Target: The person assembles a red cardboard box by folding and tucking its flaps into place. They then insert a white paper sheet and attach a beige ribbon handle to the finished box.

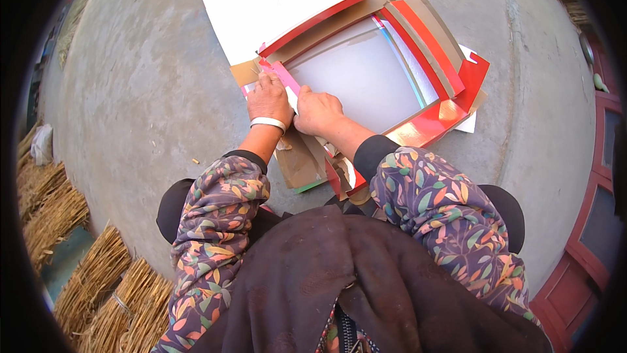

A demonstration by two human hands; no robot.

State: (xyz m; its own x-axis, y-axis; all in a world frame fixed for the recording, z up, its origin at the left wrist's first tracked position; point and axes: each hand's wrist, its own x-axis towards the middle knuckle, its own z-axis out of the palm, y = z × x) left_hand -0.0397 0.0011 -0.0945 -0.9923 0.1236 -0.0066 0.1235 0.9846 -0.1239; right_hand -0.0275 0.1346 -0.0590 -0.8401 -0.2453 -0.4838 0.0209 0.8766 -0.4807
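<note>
A shallow red and brown cardboard box (426, 128) lies opened on the floor ahead of me, its side flaps bent outward. A smooth pale grey sheet (366, 72) fills most of its middle. Along the box's left side runs a pink-edged cardboard strip (285, 77). My left hand (269, 99), with a white bracelet at its wrist, is closed on the upper part of this strip. Just to its right, my right hand (319, 112) is curled into a grip at the strip's lower part. My fingertips are partly hidden on both hands.
A large white cardboard panel (281, 0) lies flat beyond the box. Brown cardboard flaps (300, 160) stick out near my knees. Bundles of dry stalks (98, 281) line the left side of the concrete floor (144, 92). A red door (575, 281) stands at the right.
</note>
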